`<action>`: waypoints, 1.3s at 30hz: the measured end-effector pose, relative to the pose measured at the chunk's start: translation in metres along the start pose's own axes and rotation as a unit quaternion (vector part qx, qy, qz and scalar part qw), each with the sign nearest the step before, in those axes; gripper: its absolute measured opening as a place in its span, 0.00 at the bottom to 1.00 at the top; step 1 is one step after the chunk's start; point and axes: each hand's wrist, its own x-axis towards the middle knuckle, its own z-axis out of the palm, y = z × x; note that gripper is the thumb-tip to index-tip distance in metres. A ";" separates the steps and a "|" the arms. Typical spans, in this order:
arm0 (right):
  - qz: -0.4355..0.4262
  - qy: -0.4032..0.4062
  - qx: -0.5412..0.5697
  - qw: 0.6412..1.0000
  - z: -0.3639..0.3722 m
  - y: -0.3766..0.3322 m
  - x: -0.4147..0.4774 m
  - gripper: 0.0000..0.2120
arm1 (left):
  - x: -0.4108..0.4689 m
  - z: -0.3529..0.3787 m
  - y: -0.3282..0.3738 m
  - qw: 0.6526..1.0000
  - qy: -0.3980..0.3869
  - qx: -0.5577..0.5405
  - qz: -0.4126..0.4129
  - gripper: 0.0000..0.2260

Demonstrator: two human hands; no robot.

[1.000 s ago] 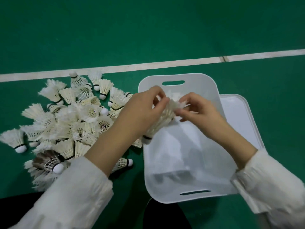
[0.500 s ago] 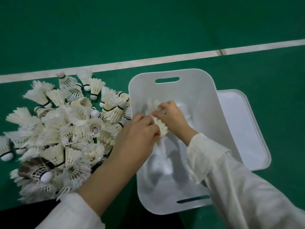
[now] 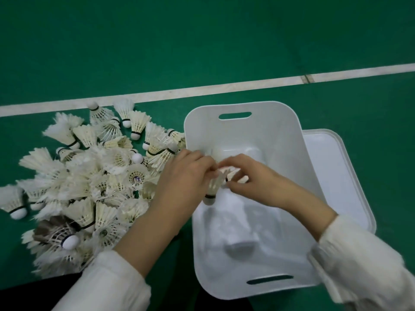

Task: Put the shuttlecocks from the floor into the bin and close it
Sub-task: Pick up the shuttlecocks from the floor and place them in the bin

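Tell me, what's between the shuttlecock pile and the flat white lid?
In the head view, the white bin stands between pile and lid; the left hand and right hand hold shuttlecocks over it.

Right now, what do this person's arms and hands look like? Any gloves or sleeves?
No gloves: the left hand and right hand are bare, with no ring or watch in view. Each arm wears an off-white long sleeve, the left sleeve and right sleeve, ending short of the wrist. The right cuff is blurred.
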 end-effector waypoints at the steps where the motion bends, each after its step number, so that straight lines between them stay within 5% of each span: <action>1: 0.004 -0.001 0.001 1.000 0.001 -0.001 -0.003 0.10 | 0.002 -0.001 0.001 1.000 -0.003 -0.009 -0.003 0.05; 6: 0.019 0.194 -0.038 0.980 -0.006 0.015 0.008 0.02 | -0.004 -0.021 -0.012 0.998 0.029 -0.044 -0.042 0.11; 9: 0.115 0.257 -0.109 0.953 -0.012 0.045 0.022 0.07 | -0.013 -0.036 -0.036 0.990 -0.040 0.014 -0.137 0.10; 13: 0.165 0.252 -0.119 0.946 0.001 0.068 0.048 0.09 | -0.026 -0.036 -0.063 0.970 -0.164 0.099 -0.149 0.11; 19: 0.170 0.213 -0.149 0.951 0.018 0.060 0.075 0.10 | -0.029 -0.028 -0.075 0.955 -0.234 0.161 -0.085 0.08; 24: 0.154 0.127 -0.216 0.956 0.023 0.047 0.071 0.16 | -0.034 -0.028 -0.081 0.967 -0.201 0.125 -0.092 0.08; 28: 0.110 0.152 -0.287 0.939 0.003 0.012 0.043 0.17 | -0.047 -0.026 -0.087 0.968 -0.192 0.119 -0.105 0.09; 32: 0.022 0.125 -0.353 0.927 -0.007 -0.052 0.012 0.13 | -0.064 -0.037 -0.094 0.962 -0.210 0.098 -0.144 0.09; 39: -0.145 0.017 -0.445 0.884 0.072 -0.157 0.003 0.13 | -0.131 -0.062 -0.109 0.956 -0.106 -0.002 -0.272 0.08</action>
